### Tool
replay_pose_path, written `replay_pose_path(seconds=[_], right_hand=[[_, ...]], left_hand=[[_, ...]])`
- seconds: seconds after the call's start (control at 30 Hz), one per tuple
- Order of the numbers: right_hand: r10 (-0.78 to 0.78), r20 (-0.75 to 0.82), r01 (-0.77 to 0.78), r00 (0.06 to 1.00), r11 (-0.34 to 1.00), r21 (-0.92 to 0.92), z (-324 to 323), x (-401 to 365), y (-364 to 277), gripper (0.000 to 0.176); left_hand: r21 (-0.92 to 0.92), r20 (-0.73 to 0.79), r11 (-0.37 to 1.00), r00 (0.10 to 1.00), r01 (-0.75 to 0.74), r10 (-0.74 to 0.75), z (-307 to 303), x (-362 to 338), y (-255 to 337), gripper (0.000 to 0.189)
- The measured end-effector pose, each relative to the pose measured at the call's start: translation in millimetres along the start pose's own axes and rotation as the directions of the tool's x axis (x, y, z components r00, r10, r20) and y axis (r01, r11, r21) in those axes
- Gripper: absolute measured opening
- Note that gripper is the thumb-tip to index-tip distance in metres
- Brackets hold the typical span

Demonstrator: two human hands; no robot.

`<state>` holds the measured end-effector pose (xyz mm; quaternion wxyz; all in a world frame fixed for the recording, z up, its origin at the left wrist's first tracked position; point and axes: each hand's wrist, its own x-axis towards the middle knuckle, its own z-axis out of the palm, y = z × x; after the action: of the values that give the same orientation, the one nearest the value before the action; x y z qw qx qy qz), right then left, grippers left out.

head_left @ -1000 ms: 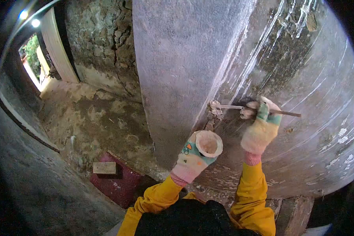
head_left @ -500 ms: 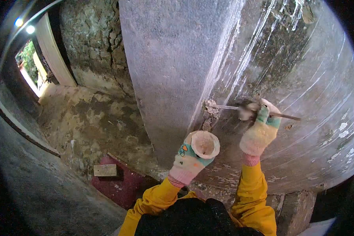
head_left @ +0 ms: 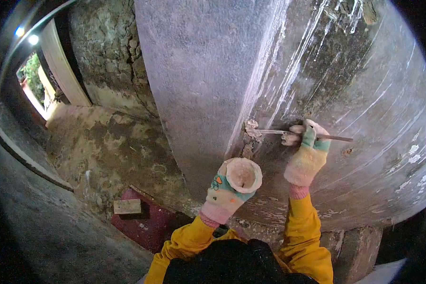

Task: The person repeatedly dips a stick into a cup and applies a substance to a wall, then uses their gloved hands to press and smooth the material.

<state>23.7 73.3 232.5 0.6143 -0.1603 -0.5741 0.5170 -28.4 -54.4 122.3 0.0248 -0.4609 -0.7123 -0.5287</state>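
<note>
My left hand [head_left: 227, 191], in a pastel knitted glove, is closed around a small round bowl [head_left: 244, 175] with pinkish-grey paste inside. My right hand [head_left: 308, 149], gloved too, grips a thin metal tool [head_left: 274, 131] whose dark end sticks out to the right. The tool's left tip touches a lump of paste [head_left: 253, 128] on the wall, near the edge between the smooth grey face and the stained part. Just below it, above the bowl, is a rough patch [head_left: 248, 150].
The stained wall [head_left: 355, 99] has white drips and curves to the right. A wooden block [head_left: 127, 206] lies on a dark red surface [head_left: 139, 232] at lower left. A pale plank [head_left: 64, 66] leans beside a bright opening at upper left. A concrete post [head_left: 362, 251] stands at lower right.
My right hand has moved slightly left and down with the tool, and its fingers look sharper. My left hand and the bowl have shifted slightly left in the view.
</note>
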Motion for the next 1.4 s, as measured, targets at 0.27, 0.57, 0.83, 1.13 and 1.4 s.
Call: replay_pose_path(seconds=[0.27, 0.57, 0.83, 1.13, 1.4], right_hand=[[0.013, 0.038, -0.013, 0.999, 1.000, -0.005, -2, 0, 4, 0.014], [0.027, -0.039, -0.027, 0.999, 1.000, 0.014, -6, -7, -2, 0.014], [0.053, 0.005, -0.053, 0.999, 0.999, -0.006, -7, -6, -2, 0.016], [0.038, 0.046, -0.037, 0.998, 0.999, -0.012, -23, -31, -45, 0.020], [-0.019, 0.513, 0.227, 0.858, 0.910, -0.346, -38, -64, -42, 0.008]], left_hand=[[0.190, 0.038, 0.980, 0.998, -0.060, 0.053, -14, 5, 12, 0.052], [-0.156, -0.037, 0.986, 0.997, 0.058, -0.064, -12, -3, 12, 0.054], [-0.191, 0.034, 0.975, 0.993, 0.114, -0.109, -5, -6, 2, 0.052], [-0.835, 0.078, 0.456, 0.888, 0.307, -0.454, 0, -7, 11, 0.028], [-0.516, 0.050, 0.852, 0.996, 0.090, -0.075, -17, -5, 14, 0.033]])
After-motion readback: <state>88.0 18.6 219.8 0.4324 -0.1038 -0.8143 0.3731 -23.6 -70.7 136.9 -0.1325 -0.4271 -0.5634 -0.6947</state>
